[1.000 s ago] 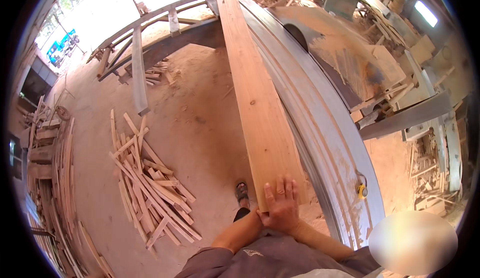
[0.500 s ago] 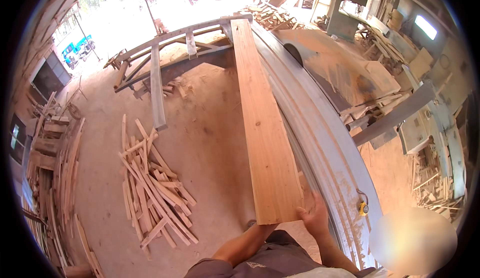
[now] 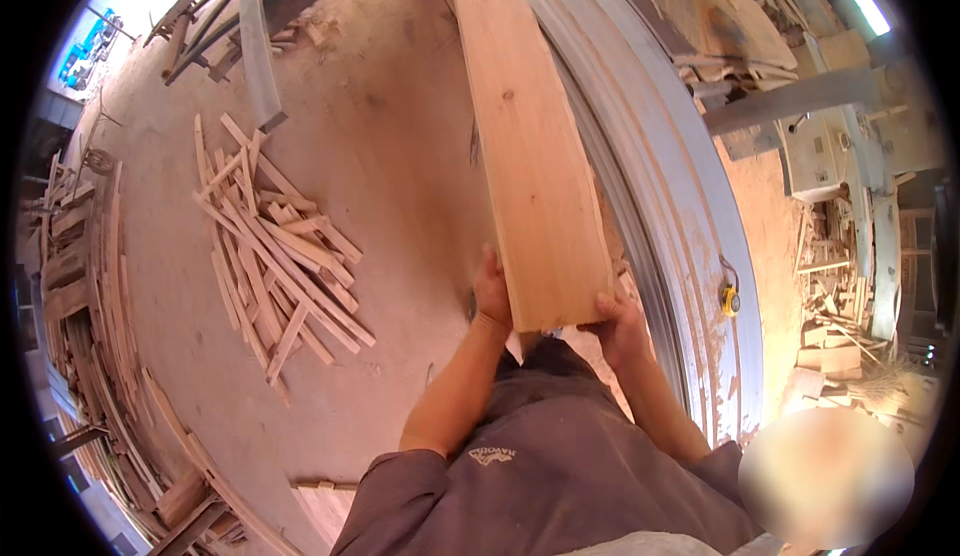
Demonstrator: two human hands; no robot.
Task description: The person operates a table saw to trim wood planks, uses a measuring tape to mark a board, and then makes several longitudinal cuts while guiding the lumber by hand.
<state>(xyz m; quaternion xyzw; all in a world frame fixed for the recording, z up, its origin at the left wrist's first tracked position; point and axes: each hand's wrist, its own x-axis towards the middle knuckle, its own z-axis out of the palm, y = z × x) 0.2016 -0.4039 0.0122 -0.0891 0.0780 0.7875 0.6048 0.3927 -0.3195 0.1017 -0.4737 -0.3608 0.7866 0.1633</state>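
Observation:
A long, wide wooden plank (image 3: 535, 156) stretches away from me, its near end in front of my body. Along its left edge, close to that end, my left hand (image 3: 491, 294) is closed, with some fingers hidden by the board. My right hand (image 3: 623, 326) grips the near right corner, thumb on the upper face and the other fingers out of sight underneath. Right of the plank runs a long grey metal machine bed (image 3: 665, 176) with lengthwise grooves and sawdust. On it lies a yellow tape measure (image 3: 731, 301).
A loose heap of narrow wood strips (image 3: 275, 256) covers the floor at left. A grey metal bar (image 3: 258, 51) juts from the frame at the far left. Stacked timber (image 3: 90, 286) lines the left side. A metal beam (image 3: 790, 101) crosses at right, near scrap wood (image 3: 835, 356).
My view has tipped downward. My left hand, earlier hidden under the plank's near end, now shows at its left edge. My right hand stays at the right corner.

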